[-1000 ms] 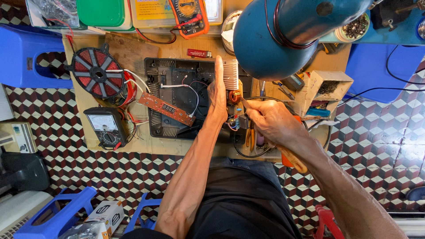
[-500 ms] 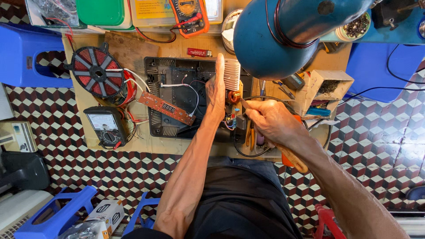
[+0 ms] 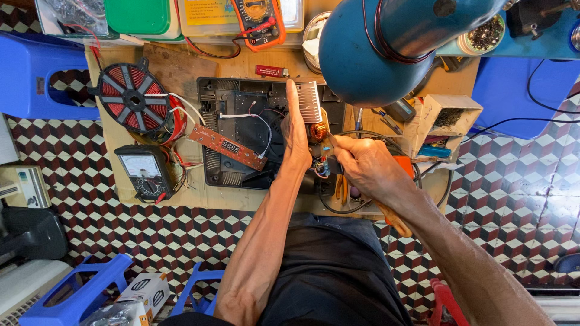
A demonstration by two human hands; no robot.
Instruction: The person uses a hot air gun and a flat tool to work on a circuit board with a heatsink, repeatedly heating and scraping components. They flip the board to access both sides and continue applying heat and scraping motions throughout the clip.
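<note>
Low workbench [image 3: 181, 67] of bare wood over a chequered tile floor [image 3: 519, 175], seen from above; a big blue lamp shade [image 3: 386, 42] hangs across the upper right. Packages along the bench's far edge: a green lidded box [image 3: 140, 15] at upper left, a yellow printed card [image 3: 208, 14] beside it, an orange-cased multimeter [image 3: 258, 19] lying on that. At lower left on the floor, a white carton [image 3: 145, 291] with dark markings beside a blue stool [image 3: 72, 297]. Centre of bench: a black plastic appliance housing [image 3: 241, 130], open, with a red display board [image 3: 228, 147] lying across it and white wires trailing. Left of it a red-and-black coil disc [image 3: 128, 96], below that a black analogue meter [image 3: 145, 172]. Left hand [image 3: 296, 136] held edge-on, fingers straight and pressed flat against the green circuit board [image 3: 319, 158], which stands upright at the housing's right edge, its finned aluminium heatsink [image 3: 309, 102] just above the fingertips. Right hand [image 3: 368, 166] curled tight, pinching a thin tool [image 3: 329, 140] whose tip meets the board near a copper coil [image 3: 318, 130]. Containers: a small wooden tray [image 3: 444, 115] at right holding dark bits, a round tin [image 3: 486, 36] of small hardware at upper right
</note>
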